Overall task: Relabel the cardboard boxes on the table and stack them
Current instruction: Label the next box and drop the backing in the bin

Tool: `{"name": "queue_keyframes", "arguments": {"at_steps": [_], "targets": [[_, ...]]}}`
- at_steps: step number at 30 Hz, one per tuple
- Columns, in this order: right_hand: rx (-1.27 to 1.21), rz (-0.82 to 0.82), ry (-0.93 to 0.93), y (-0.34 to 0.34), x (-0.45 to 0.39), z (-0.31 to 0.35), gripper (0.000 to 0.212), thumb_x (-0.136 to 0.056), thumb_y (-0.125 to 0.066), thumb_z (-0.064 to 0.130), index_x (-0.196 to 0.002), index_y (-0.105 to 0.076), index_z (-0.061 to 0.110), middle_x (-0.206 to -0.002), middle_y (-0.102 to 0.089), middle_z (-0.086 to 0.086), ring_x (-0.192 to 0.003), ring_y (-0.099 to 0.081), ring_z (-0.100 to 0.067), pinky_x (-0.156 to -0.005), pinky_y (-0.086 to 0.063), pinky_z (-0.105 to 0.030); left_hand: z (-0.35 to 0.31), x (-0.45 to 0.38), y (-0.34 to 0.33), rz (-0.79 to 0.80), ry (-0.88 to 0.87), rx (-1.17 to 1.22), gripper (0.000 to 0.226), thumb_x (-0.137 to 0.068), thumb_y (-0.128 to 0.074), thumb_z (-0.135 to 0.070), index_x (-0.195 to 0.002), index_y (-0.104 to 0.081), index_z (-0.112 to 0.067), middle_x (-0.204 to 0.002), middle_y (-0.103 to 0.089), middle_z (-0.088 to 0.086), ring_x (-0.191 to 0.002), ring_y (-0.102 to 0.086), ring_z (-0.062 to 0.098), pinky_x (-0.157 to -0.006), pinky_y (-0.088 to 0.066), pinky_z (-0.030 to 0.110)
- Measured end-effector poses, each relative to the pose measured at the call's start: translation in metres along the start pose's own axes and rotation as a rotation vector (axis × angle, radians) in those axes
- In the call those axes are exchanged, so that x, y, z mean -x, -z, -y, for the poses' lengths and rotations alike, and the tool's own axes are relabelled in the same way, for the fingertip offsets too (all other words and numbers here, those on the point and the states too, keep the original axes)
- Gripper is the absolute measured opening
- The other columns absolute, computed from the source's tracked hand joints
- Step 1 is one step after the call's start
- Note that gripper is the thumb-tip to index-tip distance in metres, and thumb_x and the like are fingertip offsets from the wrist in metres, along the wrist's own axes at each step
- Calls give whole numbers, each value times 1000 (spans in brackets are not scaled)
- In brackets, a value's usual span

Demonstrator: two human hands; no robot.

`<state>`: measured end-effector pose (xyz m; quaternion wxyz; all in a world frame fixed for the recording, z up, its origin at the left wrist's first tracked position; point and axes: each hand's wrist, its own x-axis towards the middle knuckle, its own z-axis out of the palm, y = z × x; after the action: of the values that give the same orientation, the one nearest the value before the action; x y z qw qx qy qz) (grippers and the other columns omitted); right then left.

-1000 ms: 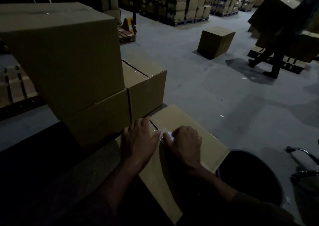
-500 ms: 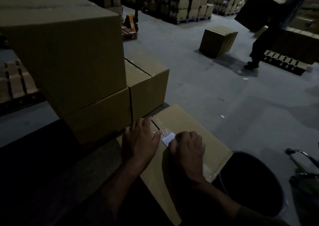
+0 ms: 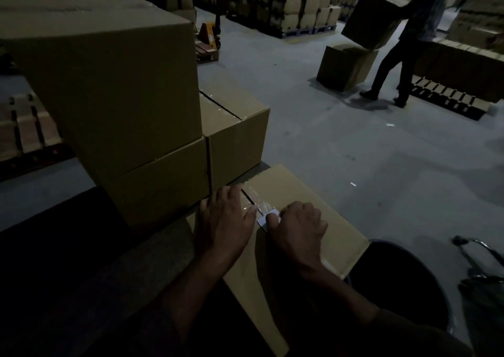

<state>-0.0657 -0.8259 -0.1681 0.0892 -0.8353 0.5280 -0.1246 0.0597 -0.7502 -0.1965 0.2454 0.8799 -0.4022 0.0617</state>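
Left hand lies flat, fingers straight, palm down on the near box, fingertips at the taped seam. Right hand is curled, knuckles up, thumb and fingers pinching a small white label at the seam, just beside the left thumb. The label's one corner looks raised off the cardboard; dim light, hard to be sure. Clear tape glints along the seam ahead of the label.

The near box sits on the dark table, its right corner overhanging a dark bin on the floor. A metal frame, partly cut off, shows at the right edge.

Just beyond the left hand: a stack of two boxes, the top one large and set askew on the lower. A third box, sealed with tape, stands touching the lower one's right side, behind the near box.

Further out, grey concrete floor. Wooden pallet at left. A pallet jack behind the stack. Another person at upper right holds a tilted carton over a floor box. A low row of boxes on a pallet lies beside that person. Palletised cartons fill the far background.
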Motion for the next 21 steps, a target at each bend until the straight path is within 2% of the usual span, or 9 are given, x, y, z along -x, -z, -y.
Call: {"name": "queue_keyframes", "arguments": {"at_steps": [6, 11, 14, 16, 19, 21], "targets": [[-32, -56, 10, 3, 5, 3, 37, -95, -46, 51, -103, -57, 17, -104, -52, -4, -101, -46, -24, -84, -31, -40, -1, -2, -2, 8, 16, 23, 58, -95, -56, -59, -141, -53, -25, -136, -61, 3, -124, -56, 26, -104, -37, 46], [-128, -94, 108, 0, 14, -2, 27, -91, -56, 47, -102, -51, 22, -97, -44, 2, -90, -32, -15, -79, -24, -33, -3, 4, 8, 32, 110, 62, 54, -97, -63, -47, -145, -54, -24, -139, -61, 5, -129, -54, 29, -107, -34, 47], [-142, -83, 219, 0, 14, -6, 21, -86, -58, 43, -93, -51, 24, -92, -46, 5, -88, -39, -17, -78, -32, -36, 4, 25, 20, 28, 126, 25, 55, -93, -67, -48, -141, -56, -26, -132, -64, 4, -121, -56, 31, -98, -41, 47], [-155, -50, 312, 2, 18, -12, 17, -86, -57, 42, -92, -50, 28, -92, -45, 8, -89, -41, -16, -82, -39, -37, 12, 36, 30, 86, 142, 20, 61, -93, -67, -54, -146, -51, -27, -136, -61, 3, -124, -54, 31, -97, -45, 46], [-153, -34, 420, 9, 35, -27, 19, -88, -59, 43, -102, -54, 31, -102, -47, 10, -96, -42, -13, -87, -42, -36, 23, 43, 41, 146, 171, 27, 67, -94, -67, -54, -151, -44, -27, -142, -59, 4, -128, -53, 29, -99, -45, 44], [-108, -33, 408, 12, 50, -36, 28, -89, -58, 53, -109, -54, 34, -109, -46, 10, -101, -41, -13, -88, -39, -34, 25, 47, 47, 170, 170, 68, 66, -96, -66, -52, -153, -42, -27, -145, -57, 4, -131, -51, 28, -103, -44, 44]]}}
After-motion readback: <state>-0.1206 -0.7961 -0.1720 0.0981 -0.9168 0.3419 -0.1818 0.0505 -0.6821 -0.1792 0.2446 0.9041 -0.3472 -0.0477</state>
